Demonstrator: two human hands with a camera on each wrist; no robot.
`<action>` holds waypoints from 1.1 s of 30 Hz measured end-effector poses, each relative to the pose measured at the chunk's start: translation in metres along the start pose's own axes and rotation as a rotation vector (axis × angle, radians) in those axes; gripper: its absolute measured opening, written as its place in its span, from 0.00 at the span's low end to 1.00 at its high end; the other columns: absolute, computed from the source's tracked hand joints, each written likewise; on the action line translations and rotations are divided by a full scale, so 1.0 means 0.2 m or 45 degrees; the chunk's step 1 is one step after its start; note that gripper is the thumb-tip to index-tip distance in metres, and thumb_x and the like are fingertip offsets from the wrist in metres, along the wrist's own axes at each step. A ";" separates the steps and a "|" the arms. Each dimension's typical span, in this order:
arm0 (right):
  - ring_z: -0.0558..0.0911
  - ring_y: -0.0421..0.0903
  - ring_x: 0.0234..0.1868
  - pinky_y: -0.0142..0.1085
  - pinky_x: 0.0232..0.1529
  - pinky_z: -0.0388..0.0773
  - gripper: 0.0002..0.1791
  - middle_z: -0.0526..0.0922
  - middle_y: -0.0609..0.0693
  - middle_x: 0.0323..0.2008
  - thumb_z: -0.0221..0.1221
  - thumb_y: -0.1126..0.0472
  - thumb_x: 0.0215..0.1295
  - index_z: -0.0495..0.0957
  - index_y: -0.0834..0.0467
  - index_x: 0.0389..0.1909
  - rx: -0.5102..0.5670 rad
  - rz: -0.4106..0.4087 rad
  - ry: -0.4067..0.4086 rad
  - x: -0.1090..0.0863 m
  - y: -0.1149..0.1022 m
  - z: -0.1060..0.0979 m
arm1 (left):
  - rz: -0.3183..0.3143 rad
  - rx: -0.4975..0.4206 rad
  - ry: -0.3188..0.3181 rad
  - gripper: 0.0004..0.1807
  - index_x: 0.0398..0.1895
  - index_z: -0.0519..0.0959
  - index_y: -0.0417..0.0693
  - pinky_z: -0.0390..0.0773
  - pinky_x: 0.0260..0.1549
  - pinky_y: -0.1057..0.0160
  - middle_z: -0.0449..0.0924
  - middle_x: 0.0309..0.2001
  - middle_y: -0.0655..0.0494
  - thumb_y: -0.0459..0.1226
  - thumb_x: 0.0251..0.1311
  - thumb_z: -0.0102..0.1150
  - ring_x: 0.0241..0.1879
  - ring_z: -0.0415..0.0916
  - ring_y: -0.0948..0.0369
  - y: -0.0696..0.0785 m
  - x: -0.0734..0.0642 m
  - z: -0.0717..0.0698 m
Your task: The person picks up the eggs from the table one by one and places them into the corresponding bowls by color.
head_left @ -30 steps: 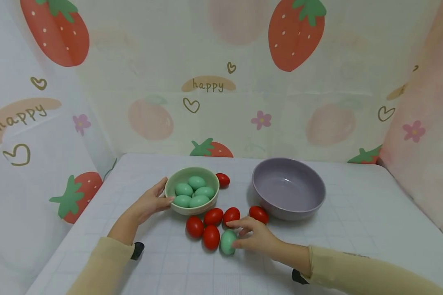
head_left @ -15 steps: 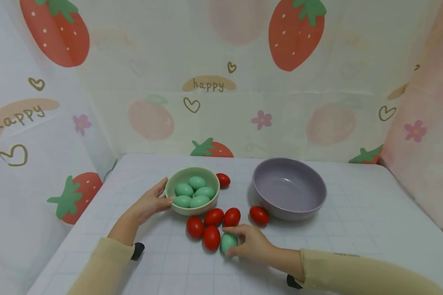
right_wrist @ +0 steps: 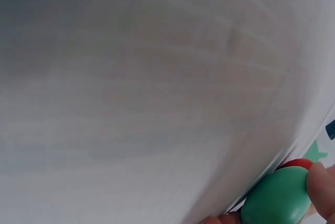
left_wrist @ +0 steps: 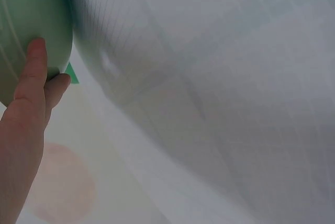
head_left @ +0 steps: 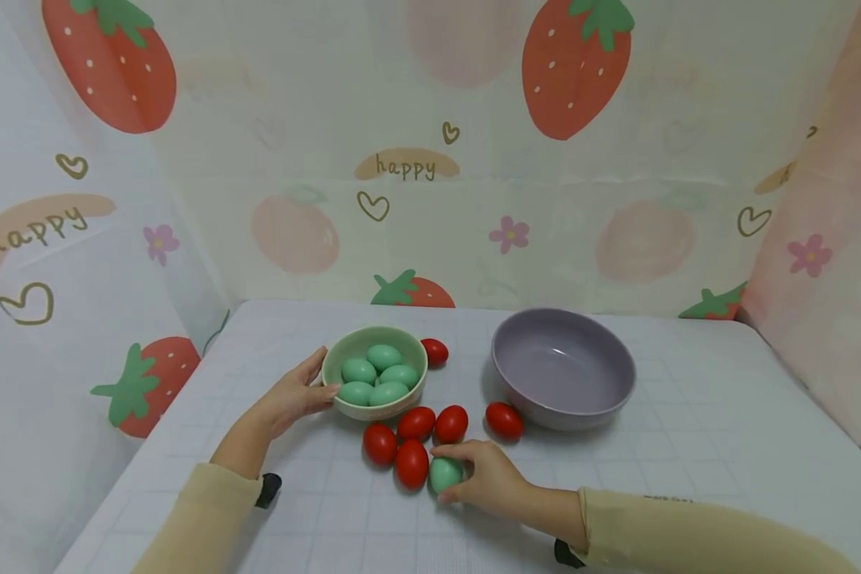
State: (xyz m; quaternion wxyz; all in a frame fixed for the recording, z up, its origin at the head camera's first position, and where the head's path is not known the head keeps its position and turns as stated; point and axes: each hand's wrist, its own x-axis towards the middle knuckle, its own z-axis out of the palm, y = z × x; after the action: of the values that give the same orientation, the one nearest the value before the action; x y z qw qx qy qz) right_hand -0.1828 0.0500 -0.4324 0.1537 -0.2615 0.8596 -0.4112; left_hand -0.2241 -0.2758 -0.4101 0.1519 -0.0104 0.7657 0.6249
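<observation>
In the head view, my right hand (head_left: pixel 493 480) pinches a green egg (head_left: pixel 445 477) between thumb and fingers, low at the table. The right wrist view shows the same green egg (right_wrist: pixel 277 198) between the fingertips, with a bit of red behind it. My left hand (head_left: pixel 294 399) holds the left side of a light green bowl (head_left: pixel 333 359), thumb at the near rim. Seen from the left wrist, its fingers lie along the outer wall of the bowl (left_wrist: pixel 36 14). Several green eggs (head_left: pixel 387 393) lie inside the bowl.
Red eggs (head_left: pixel 411 464) lie in a cluster between the bowl and my right hand. Another red egg (head_left: pixel 505 420) sits beside a large purple bowl (head_left: pixel 560 367), which holds nothing. One more red egg (head_left: pixel 436 352) is behind the green bowl. A patterned curtain (head_left: pixel 581 183) closes the back.
My right hand has moved slightly toward me and left, and its thumb and fingers have closed round the green egg. The left hand and green bowl have stayed put.
</observation>
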 end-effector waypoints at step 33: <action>0.79 0.42 0.29 0.32 0.31 0.79 0.32 0.79 0.53 0.44 0.74 0.71 0.49 0.82 0.58 0.59 0.226 0.162 0.073 0.00 -0.15 -0.13 | 0.007 0.000 -0.010 0.48 0.80 0.29 0.42 0.68 0.68 0.48 0.21 0.79 0.40 0.30 0.72 0.53 0.78 0.31 0.38 -0.01 0.00 0.00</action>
State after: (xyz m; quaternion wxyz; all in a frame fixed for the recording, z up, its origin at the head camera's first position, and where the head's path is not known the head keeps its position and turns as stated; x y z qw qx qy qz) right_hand -0.1860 0.0496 -0.3920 0.1774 -0.1800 0.8388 -0.4823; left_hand -0.2247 -0.2769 -0.4120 0.1532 -0.0061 0.7652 0.6253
